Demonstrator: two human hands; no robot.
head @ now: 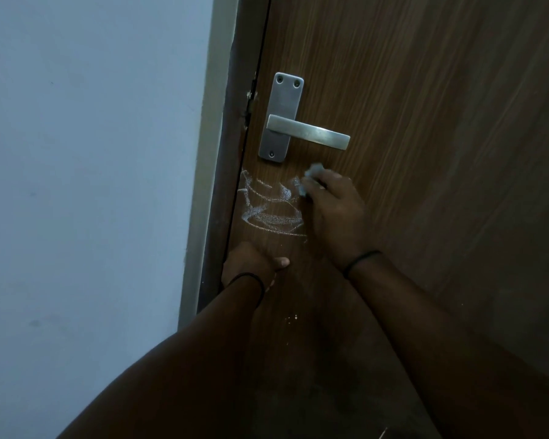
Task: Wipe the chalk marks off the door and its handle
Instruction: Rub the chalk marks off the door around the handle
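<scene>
A brown wooden door (pixel 425 122) carries a silver lever handle (pixel 308 133) on a metal plate. White chalk marks (pixel 270 205) are scrawled on the door just below the plate. My right hand (pixel 336 213) holds a small pale cloth (pixel 311 179) against the door at the right end of the marks, under the lever. My left hand (pixel 251 264) rests on the door's left edge below the marks, thumb pointing right along the wood. Its fingers are hidden behind the edge.
A dark door frame (pixel 232 153) and a pale wall (pixel 92 185) lie left of the door. A few white specks (pixel 293 318) dot the wood lower down.
</scene>
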